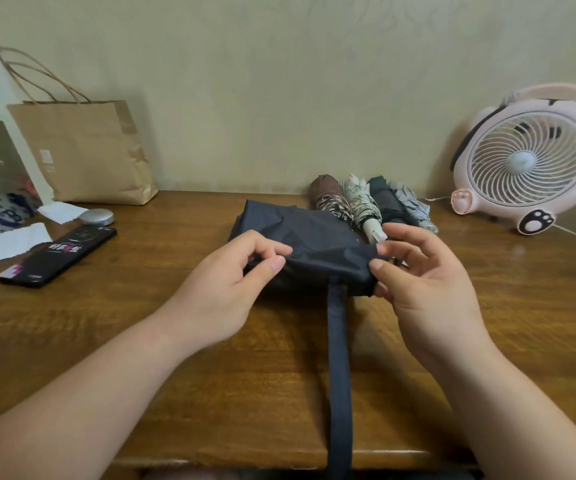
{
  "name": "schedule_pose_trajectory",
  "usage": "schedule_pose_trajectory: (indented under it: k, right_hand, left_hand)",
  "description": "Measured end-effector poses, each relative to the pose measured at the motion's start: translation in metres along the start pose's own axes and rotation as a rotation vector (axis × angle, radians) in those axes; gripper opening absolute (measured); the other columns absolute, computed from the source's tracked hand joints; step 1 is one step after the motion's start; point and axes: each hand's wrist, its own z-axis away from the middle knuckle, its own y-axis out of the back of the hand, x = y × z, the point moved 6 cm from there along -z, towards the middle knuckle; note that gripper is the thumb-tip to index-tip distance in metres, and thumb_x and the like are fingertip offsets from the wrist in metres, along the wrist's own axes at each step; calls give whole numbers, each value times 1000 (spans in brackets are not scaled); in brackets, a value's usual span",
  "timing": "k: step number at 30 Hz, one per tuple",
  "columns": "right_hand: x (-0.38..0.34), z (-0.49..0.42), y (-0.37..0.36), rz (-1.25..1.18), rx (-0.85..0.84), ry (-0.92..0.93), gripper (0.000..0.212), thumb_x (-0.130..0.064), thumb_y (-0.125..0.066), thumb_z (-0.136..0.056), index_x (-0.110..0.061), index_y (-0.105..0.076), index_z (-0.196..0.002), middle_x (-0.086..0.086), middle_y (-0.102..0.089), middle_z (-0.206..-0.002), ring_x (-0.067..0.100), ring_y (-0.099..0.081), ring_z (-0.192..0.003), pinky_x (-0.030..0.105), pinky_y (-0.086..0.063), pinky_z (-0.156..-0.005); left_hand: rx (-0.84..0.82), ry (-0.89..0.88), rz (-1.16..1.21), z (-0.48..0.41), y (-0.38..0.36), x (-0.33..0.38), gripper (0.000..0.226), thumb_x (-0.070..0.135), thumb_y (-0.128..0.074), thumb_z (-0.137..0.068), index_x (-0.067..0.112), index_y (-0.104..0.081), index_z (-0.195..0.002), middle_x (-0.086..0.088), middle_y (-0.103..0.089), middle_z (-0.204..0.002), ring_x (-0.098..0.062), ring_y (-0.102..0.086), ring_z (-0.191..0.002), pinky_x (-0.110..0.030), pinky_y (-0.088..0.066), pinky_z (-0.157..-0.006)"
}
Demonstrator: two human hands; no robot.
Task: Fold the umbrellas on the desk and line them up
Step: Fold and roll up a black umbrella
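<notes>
Closest to the camera, a long dark strap [339, 375] ran from the counter's [141, 341] front edge up to the navy umbrella [314, 237], which lay half-gathered in the middle of the counter. The left hand [224, 289] pinched the cloth at its near left edge between thumb and forefinger. The right hand [425, 282] pinched the near right corner, its other fingers loosely spread. Behind and to the right, four folded umbrellas [366, 202] lay side by side, touching, near a pink fan [528, 161].

Both grips looked light, on slick cloth only, so a pull to tighten the pleats could have slipped the fabric free and let the bundle spring loose. The cloth was bunched unevenly, and rolling it that way would likely have given a fat, lopsided roll that the strap might not close around. The strap trailed over the counter's edge, where it could have snagged or dragged. The umbrella's far side lay just beside the row, so a push away from the camera could have knocked those umbrellas out of line.
</notes>
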Motion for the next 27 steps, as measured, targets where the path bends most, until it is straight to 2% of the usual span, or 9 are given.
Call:
schedule_pose_trajectory:
  k: [3, 6, 9, 12, 14, 19, 21, 23, 27]
  right_hand:
    - [-8, -21, -1, 63, 42, 0, 38, 12, -62, -91, -20, -69, -111, 3, -68, -95, 18, -60, -76, 30, -52, -66]
    - [-14, -40, -1, 46, 74, -51, 37, 12, -61, -92, -20, -70, -109, 5, -67, -98, 18, -60, -80, 22, -50, -57]
    - [-12, -52, 2, 28, 72, -93, 37, 12, -59, -92, -19, -70, -110, 4, -67, -98, 15, -60, -80, 20, -48, -52]
    - [6, -54, 10, -30, 85, -147, 36, 13, -59, -92, -19, -71, -106, 0, -68, -93, 19, -57, -80, 27, -46, -62]
    - [19, -50, 15, -64, 97, -195, 32, 10, -62, -91, -18, -71, -103, 2, -69, -92, 20, -58, -77, 29, -47, -63]
    - [35, -37, 16, -99, 92, -255, 25, 4, -67, -88, -11, -67, -108, 3, -64, -77, 11, -49, -47, 19, -41, -40]
    - [33, -32, 14, -46, 71, -246, 23, 3, -69, -87, -11, -68, -106, 2, -61, -72, 11, -46, -43, 18, -38, -38]
    - [27, -26, 15, 60, 68, -212, 17, 1, -70, -88, -12, -70, -100, 4, -62, -74, 13, -49, -42, 21, -40, -43]
    - [4, -4, 26, 530, 83, -50, 12, -8, -77, -87, -19, -72, -89, 0, -69, -70, 12, -59, -45, 18, -44, -43]
  left_hand:
    - [-81, 53, 128, -19, 2, -6, 10, 29, -64, -98, 25, -55, -95, 19, -71, -120, 3, -62, -116, -31, -49, -104]
    - [-231, 85, 42, -26, 2, -14, 38, 31, -82, -84, 41, -55, -110, 19, -71, -116, 0, -66, -112, -35, -53, -103]
    - [-95, 76, 28, -26, 11, -23, 34, 24, -82, -85, 40, -66, -110, 21, -71, -110, 1, -67, -108, -33, -56, -98]
    - [83, 134, 163, -17, 19, -41, 23, 16, -79, -86, 34, -73, -100, 19, -74, -99, -2, -70, -98, -33, -58, -92]
    - [63, 148, 184, -12, 19, -51, 23, 13, -78, -87, 35, -75, -95, 15, -75, -98, -7, -71, -98, -36, -58, -92]
    - [20, 81, 178, -10, 24, -56, 24, 11, -78, -88, 34, -74, -89, 5, -74, -97, -18, -70, -95, -46, -58, -88]
    - [-40, 36, 153, -7, 20, -52, 17, 19, -83, -82, 31, -72, -86, 2, -71, -93, -24, -69, -85, -48, -58, -80]
    - [-77, 44, 88, -4, 19, -50, 18, 23, -86, -81, 29, -69, -81, 4, -69, -86, -18, -66, -77, -40, -57, -72]
    - [-103, 260, -38, 14, 30, -50, 12, 34, -81, -84, 31, -70, -82, 12, -71, -79, -5, -65, -69, -22, -55, -64]
